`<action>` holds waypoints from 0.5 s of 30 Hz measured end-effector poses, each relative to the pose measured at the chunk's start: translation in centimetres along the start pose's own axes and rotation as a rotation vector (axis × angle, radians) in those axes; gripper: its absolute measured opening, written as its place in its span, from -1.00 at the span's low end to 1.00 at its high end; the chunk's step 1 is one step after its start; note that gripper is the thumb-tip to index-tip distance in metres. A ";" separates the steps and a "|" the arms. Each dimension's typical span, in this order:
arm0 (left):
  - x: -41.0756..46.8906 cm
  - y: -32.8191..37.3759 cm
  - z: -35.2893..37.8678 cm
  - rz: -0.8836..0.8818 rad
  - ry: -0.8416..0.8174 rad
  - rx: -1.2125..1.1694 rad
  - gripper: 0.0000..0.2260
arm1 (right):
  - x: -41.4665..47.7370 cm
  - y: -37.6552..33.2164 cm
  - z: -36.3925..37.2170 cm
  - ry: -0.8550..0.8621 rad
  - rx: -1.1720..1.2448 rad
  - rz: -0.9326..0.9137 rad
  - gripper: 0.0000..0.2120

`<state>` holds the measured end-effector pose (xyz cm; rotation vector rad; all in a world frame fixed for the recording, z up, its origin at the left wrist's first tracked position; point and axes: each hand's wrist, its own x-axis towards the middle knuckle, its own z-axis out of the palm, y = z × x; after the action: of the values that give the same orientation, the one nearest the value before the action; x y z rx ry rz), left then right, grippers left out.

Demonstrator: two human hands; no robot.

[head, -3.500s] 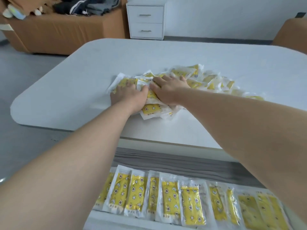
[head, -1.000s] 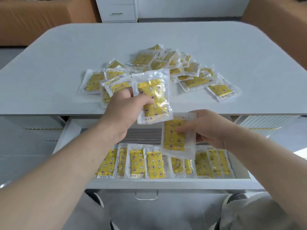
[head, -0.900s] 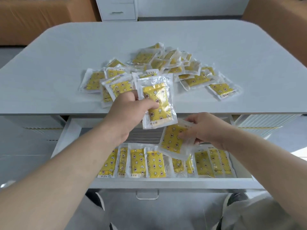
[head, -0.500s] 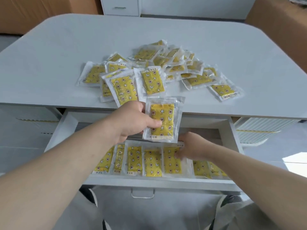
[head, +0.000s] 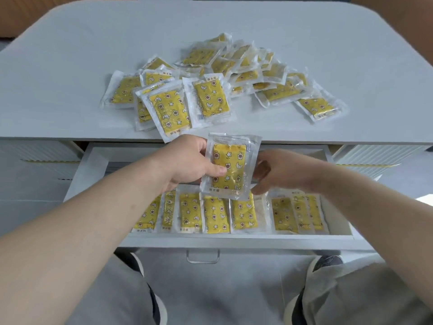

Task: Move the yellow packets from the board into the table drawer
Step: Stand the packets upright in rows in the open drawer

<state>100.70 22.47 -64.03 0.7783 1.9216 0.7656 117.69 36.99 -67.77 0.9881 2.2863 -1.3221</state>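
Drawer open; row of packets fills front edge to edge, bare strip behind at left rear. Left hand, right hand, held packet hang over drawer middle. Pile crowds centre of table; flanks bare.

Viewed from my remote station: a pale grey desk with rounded far corners carries a loose heap of yellow packets, clear-wrapped and printed with stars, moons and flowers. I see them overlapping in layers around the desk's middle. The nearest packet lies tilted, its lower corner reaching the front edge. Under that edge the desk's white drawer stands pulled out. A row of packets lies on its floor, side by side and partly overlapping, against the front wall.
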 end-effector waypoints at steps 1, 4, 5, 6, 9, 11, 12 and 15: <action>0.0 0.0 0.1 0.003 0.006 0.014 -0.81 | -0.7 -0.2 -0.9 -0.083 0.201 -0.040 -0.54; 0.1 0.1 0.6 0.012 0.005 0.031 -0.78 | -2.2 -0.5 -2.2 -0.166 0.591 -0.104 -0.47; 0.1 0.2 0.8 0.014 -0.004 0.017 -0.78 | -2.3 -0.6 -2.2 -0.120 0.624 -0.114 -0.47; 0.1 0.3 1.0 0.016 -0.012 0.004 -0.77 | -2.2 -0.7 -2.1 -0.068 0.628 -0.112 -0.46; 0.1 0.4 1.6 0.032 -0.036 0.017 -0.75 | -1.9 -0.7 -1.4 0.028 0.547 -0.094 -0.51; 0.0 0.4 1.9 0.047 -0.059 0.032 -0.73 | -1.8 -0.4 -1.3 0.037 0.467 -0.088 -0.60; -0.1 0.5 1.9 0.052 -0.058 0.018 -0.74 | -1.7 -0.3 -1.5 0.034 0.425 -0.082 -0.66; -0.2 0.7 1.3 0.101 0.059 0.088 -0.87 | -1.7 0.4 -2.2 0.040 0.205 -0.027 -0.78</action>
<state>102.13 22.97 -63.94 0.9222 1.9919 0.7763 119.29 38.30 -65.95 1.0590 2.2335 -1.5873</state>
